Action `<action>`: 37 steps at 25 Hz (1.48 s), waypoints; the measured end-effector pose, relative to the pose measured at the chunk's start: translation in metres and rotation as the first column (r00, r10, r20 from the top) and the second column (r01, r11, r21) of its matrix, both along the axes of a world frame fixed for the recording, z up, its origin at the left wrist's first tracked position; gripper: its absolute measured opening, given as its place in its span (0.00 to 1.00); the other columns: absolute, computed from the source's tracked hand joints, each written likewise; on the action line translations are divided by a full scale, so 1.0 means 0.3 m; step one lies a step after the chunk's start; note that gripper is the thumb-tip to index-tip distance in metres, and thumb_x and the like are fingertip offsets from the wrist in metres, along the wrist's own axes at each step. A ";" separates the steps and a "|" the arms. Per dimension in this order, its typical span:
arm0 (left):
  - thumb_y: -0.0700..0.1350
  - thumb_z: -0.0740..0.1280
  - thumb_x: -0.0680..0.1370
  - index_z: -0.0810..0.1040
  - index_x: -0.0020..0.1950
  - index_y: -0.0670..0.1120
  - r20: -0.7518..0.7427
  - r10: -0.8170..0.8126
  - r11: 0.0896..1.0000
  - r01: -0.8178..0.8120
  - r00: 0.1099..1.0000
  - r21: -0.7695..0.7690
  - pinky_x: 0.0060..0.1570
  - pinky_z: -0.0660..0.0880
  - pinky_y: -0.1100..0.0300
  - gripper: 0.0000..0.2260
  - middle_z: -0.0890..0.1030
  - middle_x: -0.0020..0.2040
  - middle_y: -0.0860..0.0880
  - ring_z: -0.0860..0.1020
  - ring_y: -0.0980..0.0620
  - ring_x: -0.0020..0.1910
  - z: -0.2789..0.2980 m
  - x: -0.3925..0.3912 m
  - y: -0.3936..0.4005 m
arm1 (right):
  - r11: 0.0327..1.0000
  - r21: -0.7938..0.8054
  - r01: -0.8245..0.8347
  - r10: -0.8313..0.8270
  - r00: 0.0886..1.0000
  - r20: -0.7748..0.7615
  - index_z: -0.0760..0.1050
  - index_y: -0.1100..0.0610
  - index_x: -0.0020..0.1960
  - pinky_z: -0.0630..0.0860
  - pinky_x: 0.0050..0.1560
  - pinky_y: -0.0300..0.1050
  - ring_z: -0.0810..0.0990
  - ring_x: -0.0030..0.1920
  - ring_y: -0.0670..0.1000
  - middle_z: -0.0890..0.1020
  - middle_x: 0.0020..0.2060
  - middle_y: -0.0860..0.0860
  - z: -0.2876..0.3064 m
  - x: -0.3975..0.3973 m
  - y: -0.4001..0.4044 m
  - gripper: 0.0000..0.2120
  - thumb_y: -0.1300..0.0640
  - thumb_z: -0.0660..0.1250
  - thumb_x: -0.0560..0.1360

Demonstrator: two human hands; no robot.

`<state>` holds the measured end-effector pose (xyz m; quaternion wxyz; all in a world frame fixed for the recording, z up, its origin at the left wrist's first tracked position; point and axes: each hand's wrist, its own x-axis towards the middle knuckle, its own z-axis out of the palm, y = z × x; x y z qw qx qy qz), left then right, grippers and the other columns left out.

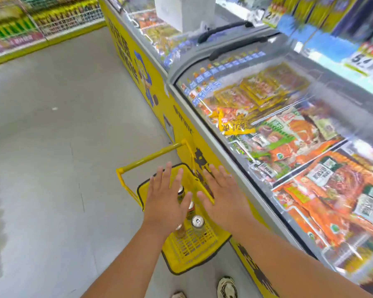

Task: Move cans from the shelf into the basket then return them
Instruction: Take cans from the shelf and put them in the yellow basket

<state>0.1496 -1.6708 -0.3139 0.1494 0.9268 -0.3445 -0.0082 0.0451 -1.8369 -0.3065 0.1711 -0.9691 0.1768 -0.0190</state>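
Beside the glass-topped freezer (278, 147), both hands, left hand (166, 203) and right hand (224, 196), hover with fingers spread, holding nothing, over silver-topped cans (197, 224) in the yellow plastic basket (192, 250) at six o'clock.

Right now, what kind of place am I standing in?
Most likely a supermarket aisle: a glass-topped chest freezer full of packaged food, price tags on the shelves above, and a yellow shopping basket holding cans.

arms (125, 261): bare, no sleeves | shoes (227, 287): white, dark markings
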 end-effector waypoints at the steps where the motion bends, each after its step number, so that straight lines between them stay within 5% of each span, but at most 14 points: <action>1: 0.65 0.53 0.80 0.62 0.82 0.52 0.003 -0.021 1.000 0.021 1.000 0.003 0.78 0.56 0.40 0.32 0.54 0.84 0.45 0.53 0.40 0.82 0.068 -0.007 -0.020 | 0.999 0.001 0.032 -0.033 0.999 0.015 0.52 0.49 0.83 0.45 0.81 0.52 0.41 0.82 0.49 0.47 0.82 0.47 0.068 -0.020 -0.003 0.34 0.34 0.50 0.82; 10: 0.69 0.46 0.78 0.58 0.83 0.52 0.095 -0.388 0.917 0.394 0.917 -0.058 0.79 0.53 0.43 0.37 0.54 0.84 0.45 0.53 0.42 0.82 0.572 -0.120 -0.296 | 0.906 -0.061 0.418 -0.402 0.898 0.181 0.54 0.49 0.83 0.53 0.80 0.54 0.50 0.82 0.53 0.54 0.82 0.49 0.559 -0.362 -0.086 0.35 0.33 0.48 0.81; 13: 0.68 0.50 0.79 0.62 0.82 0.50 0.150 -0.527 0.835 0.543 0.836 -0.091 0.78 0.56 0.44 0.35 0.60 0.82 0.42 0.58 0.41 0.81 0.693 -0.255 -0.419 | 0.832 -0.085 0.548 -0.521 0.826 0.216 0.58 0.51 0.82 0.57 0.79 0.56 0.55 0.81 0.55 0.59 0.81 0.51 0.675 -0.552 -0.132 0.36 0.33 0.48 0.80; 20: 0.69 0.50 0.79 0.59 0.82 0.54 0.162 -0.766 0.597 0.782 0.622 -0.180 0.77 0.60 0.44 0.35 0.55 0.83 0.49 0.55 0.46 0.82 0.899 -0.765 -0.713 | 0.609 -0.009 0.793 -0.755 0.583 0.302 0.52 0.47 0.83 0.52 0.81 0.54 0.46 0.82 0.49 0.50 0.82 0.45 0.887 -1.127 -0.212 0.34 0.34 0.52 0.82; 27: 0.68 0.54 0.80 0.53 0.83 0.56 0.098 -0.823 0.535 0.821 0.560 -0.200 0.78 0.56 0.49 0.35 0.52 0.84 0.52 0.50 0.51 0.82 0.936 -1.288 -0.927 | 0.459 0.006 0.888 -0.863 0.445 0.239 0.48 0.45 0.83 0.52 0.80 0.52 0.45 0.82 0.47 0.48 0.82 0.43 0.921 -1.672 -0.313 0.34 0.34 0.52 0.82; 37: 0.66 0.56 0.82 0.52 0.84 0.55 0.001 -0.841 0.525 0.816 0.541 -0.242 0.77 0.55 0.50 0.34 0.49 0.84 0.54 0.50 0.52 0.82 0.984 -1.794 -1.098 | 0.404 0.064 0.913 -0.887 0.373 0.273 0.46 0.45 0.83 0.53 0.79 0.49 0.42 0.81 0.45 0.46 0.82 0.42 0.975 -2.199 -0.448 0.35 0.36 0.56 0.82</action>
